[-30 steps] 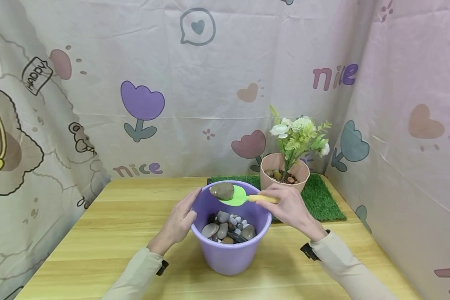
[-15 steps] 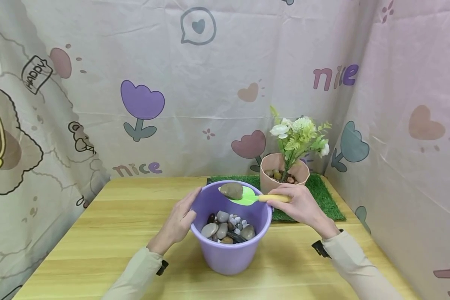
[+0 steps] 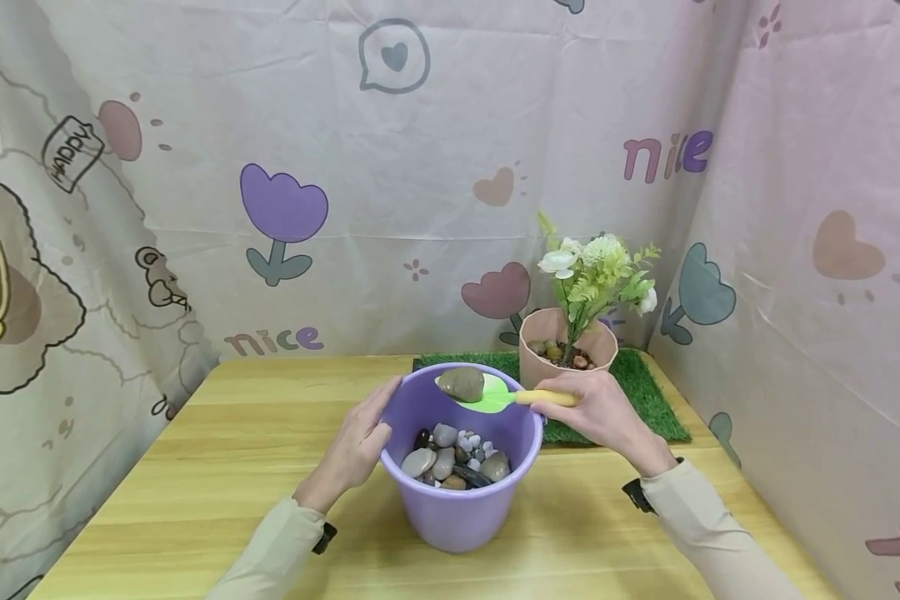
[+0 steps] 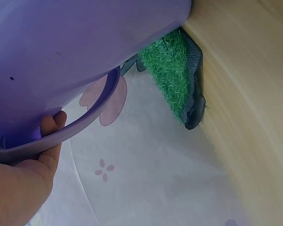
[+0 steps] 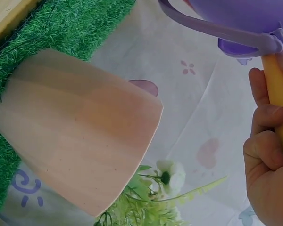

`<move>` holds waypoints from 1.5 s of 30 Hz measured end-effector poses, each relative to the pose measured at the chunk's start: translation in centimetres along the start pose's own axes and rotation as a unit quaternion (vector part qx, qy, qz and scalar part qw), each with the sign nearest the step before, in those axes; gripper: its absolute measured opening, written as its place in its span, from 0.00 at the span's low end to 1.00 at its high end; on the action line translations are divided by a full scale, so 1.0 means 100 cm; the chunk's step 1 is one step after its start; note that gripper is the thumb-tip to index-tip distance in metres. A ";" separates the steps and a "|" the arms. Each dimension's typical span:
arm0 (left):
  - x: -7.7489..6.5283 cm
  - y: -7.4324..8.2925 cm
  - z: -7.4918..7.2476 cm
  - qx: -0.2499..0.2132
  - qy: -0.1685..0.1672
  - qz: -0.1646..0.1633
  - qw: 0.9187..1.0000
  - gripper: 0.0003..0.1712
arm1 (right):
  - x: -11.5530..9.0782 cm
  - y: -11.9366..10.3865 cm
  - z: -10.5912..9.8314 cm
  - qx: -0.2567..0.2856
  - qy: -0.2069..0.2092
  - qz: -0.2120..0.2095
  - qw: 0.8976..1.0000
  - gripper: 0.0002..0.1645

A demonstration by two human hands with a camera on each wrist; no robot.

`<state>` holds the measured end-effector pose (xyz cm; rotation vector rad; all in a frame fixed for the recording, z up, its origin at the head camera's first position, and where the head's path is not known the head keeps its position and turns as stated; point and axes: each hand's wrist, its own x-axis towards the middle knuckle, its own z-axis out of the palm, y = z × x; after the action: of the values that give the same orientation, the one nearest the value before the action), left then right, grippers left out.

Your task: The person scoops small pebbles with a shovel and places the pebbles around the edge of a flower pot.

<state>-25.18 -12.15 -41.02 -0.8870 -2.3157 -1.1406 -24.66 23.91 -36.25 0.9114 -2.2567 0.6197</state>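
Note:
My left hand (image 3: 350, 442) grips the left rim of a purple bucket (image 3: 459, 521). In the left wrist view its fingers pass behind the bucket's handle (image 4: 92, 115). Grey, white, black and brown stones (image 3: 444, 461) lie at the bottom of the bucket. My right hand (image 3: 596, 408) holds a toy trowel by its yellow handle (image 3: 546, 397); the fingers curl round that handle (image 5: 279, 101) in the right wrist view. On the trowel's bright green blade (image 3: 497, 397) rests a large grey-brown stone (image 3: 461, 384), above the bucket's far inner wall.
Behind my right hand, a pink pot (image 3: 534, 340) with white flowers (image 3: 600, 252) and small stones stands on a green turf mat (image 3: 648, 408). The wooden table (image 3: 195, 467) ends at a printed cloth (image 3: 405, 167) behind and at both sides.
The trowel, its stone and my right hand have shifted slightly to the right since a second ago, then stayed nearly still. My left hand and the bucket have not visibly moved.

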 end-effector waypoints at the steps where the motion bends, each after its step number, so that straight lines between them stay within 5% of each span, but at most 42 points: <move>1: 0.000 0.000 0.000 0.000 0.000 0.000 1.000 0.38 | 0.000 0.000 0.000 -0.001 0.001 -0.005 1.000 0.09; 14: 0.000 0.000 0.000 -0.007 0.000 0.003 1.000 0.37 | -0.003 0.007 0.005 0.034 0.024 -0.033 0.999 0.12; 34: 0.000 -0.001 0.002 -0.008 0.001 0.005 1.000 0.38 | -0.010 0.011 0.012 0.084 0.044 -0.014 0.995 0.14; 45: 0.001 0.000 0.001 -0.009 0.001 0.003 1.000 0.38 | -0.005 0.013 0.018 0.099 0.061 -0.045 0.992 0.15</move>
<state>-25.24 -12.05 -41.05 -0.8981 -2.3026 -1.1599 -26.02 23.91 -38.06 1.0364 -2.0588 0.8466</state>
